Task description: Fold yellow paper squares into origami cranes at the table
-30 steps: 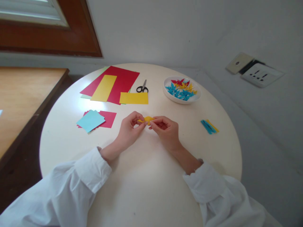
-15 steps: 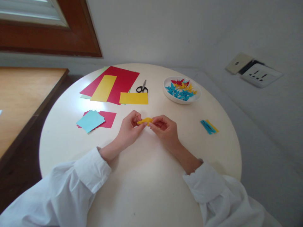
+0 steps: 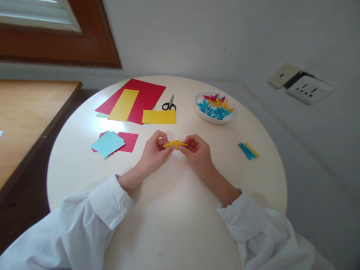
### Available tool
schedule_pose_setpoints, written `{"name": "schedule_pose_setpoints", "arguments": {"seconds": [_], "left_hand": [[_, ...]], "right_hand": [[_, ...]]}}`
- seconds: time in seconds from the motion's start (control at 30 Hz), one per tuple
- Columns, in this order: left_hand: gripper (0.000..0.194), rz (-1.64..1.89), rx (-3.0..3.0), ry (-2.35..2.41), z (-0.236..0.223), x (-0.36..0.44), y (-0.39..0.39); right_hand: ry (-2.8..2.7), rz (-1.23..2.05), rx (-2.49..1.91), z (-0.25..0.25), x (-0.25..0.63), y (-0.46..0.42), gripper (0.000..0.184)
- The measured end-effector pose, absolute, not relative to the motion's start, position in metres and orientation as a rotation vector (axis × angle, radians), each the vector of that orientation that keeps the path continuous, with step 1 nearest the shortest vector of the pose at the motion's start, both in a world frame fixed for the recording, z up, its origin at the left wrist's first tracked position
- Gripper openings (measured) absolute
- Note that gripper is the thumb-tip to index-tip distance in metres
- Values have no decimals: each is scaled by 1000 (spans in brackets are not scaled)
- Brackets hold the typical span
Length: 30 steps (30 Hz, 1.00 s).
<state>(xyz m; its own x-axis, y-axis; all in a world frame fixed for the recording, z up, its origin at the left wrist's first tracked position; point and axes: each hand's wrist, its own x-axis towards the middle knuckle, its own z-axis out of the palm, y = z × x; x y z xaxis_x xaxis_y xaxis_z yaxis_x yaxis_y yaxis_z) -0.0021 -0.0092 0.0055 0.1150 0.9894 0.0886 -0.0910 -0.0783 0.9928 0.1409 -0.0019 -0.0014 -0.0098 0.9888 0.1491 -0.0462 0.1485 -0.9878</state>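
Note:
A small folded yellow paper piece [image 3: 176, 143], pointed at both ends with a raised middle, is held between my two hands over the middle of the table. My left hand [image 3: 156, 150] pinches its left half between thumb and fingers. On the other side, my right hand [image 3: 197, 153] grips the lower right part with thumb and bent fingers. Both thumbs press close together at its lower edge. The fingertips behind the paper are partly hidden.
Beyond my hands lie a yellow paper rectangle [image 3: 159, 117], black-handled scissors [image 3: 169, 104] and large red sheets [image 3: 149, 93]. Light blue squares [image 3: 108, 144] are at left. A white dish [image 3: 216, 120] holds folded paper pieces [image 3: 216, 107]. Blue and yellow strips [image 3: 248, 150] lie right on the round table [image 3: 174, 225].
The right tip of the yellow paper now shows past my right fingers, where it was covered before. My right fingers have shifted slightly; my left hand keeps its pinch.

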Motion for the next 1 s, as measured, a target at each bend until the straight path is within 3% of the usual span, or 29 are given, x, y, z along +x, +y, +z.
{"name": "schedule_pose_setpoints", "arguments": {"seconds": [0.2,1.0], "left_hand": [[35,1176,1189,949,10,-2,-10],[23,1168,1279,1041,12,-3,-10]], "right_hand": [[-1215,1171,-1059,-2,143,0,33],[-1165,1271,-1026,-1,143,0,33]]}}
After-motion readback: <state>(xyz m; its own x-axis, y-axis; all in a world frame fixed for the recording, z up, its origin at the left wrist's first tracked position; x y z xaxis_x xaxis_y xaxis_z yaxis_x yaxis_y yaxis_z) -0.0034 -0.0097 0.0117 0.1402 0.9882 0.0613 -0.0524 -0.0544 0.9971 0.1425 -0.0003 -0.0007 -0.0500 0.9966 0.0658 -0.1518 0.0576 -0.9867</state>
